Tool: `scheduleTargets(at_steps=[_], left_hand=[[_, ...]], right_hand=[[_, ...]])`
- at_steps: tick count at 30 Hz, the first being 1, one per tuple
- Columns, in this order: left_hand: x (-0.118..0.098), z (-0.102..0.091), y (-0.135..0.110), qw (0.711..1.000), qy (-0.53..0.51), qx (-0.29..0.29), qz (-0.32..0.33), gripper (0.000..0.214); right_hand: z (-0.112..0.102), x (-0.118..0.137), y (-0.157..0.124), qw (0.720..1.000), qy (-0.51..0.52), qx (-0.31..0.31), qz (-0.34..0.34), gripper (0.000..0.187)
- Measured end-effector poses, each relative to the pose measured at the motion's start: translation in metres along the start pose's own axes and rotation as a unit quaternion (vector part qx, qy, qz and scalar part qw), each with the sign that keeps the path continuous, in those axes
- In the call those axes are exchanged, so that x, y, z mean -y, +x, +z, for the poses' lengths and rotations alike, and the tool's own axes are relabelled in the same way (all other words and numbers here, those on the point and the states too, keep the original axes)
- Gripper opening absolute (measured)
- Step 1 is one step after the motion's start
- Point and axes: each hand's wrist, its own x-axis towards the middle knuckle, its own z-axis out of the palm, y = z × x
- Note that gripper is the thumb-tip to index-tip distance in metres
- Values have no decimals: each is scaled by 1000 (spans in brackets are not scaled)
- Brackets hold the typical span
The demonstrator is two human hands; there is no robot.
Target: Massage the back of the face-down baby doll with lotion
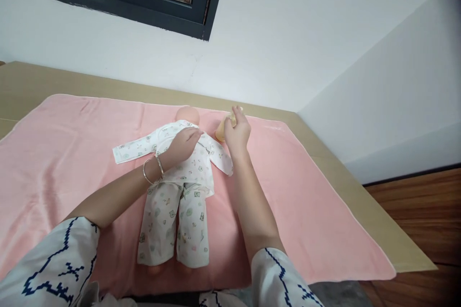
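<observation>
A baby doll point(188, 115) lies on its back on a pink blanket, its head toward the wall. It wears a white long-sleeved top point(187, 165) and white trousers point(158, 223) with a small print. My left hand point(183, 144) rests on the doll's chest, fingers stretched out and lying fairly flat. To the right of the doll's head, my right hand point(238, 132) is closed around what looks like a baby bottle point(220, 133) with yellowish contents. The bottle is tilted, and my fingers hide part of it.
The pink blanket point(306, 201) covers much of a pale yellow-brown platform point(345, 177). A white wall point(266, 43) rises behind it, with a dark-framed window point(201, 14) at upper left. Wooden boards point(425, 211) show at the right.
</observation>
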Motion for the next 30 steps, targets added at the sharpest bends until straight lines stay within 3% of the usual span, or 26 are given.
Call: scheduleTargets(at_steps=[3,6,8,11,13,16,18,24,30], left_hand=[[-24,17,28,971,-214,52,-99,47],[-37,36,62,867,-402,151,-253,63],[-41,45,82,818,-457,173,-303,69],[-43,52,105,800,-497,92,-324,69],[-42,54,118,770,-545,48,-328,71],[-41,55,132,706,-625,36,-331,79],[-42,56,138,679,-654,39,-332,85],[-48,47,130,673,-660,50,-329,86],[-54,1,67,695,-620,47,-361,62]], right_hand=[[0,-29,15,1000,-14,19,-6,63],[5,-43,19,996,-49,68,-39,70],[5,-44,20,991,-85,83,-67,74],[3,-40,20,982,-139,101,-84,75],[1,-36,20,975,-167,115,-87,74],[1,-31,19,970,-191,107,-103,70],[3,-29,18,971,-197,80,-106,66],[13,-21,21,978,-197,35,-60,62],[21,-6,21,973,-227,51,-1,65]])
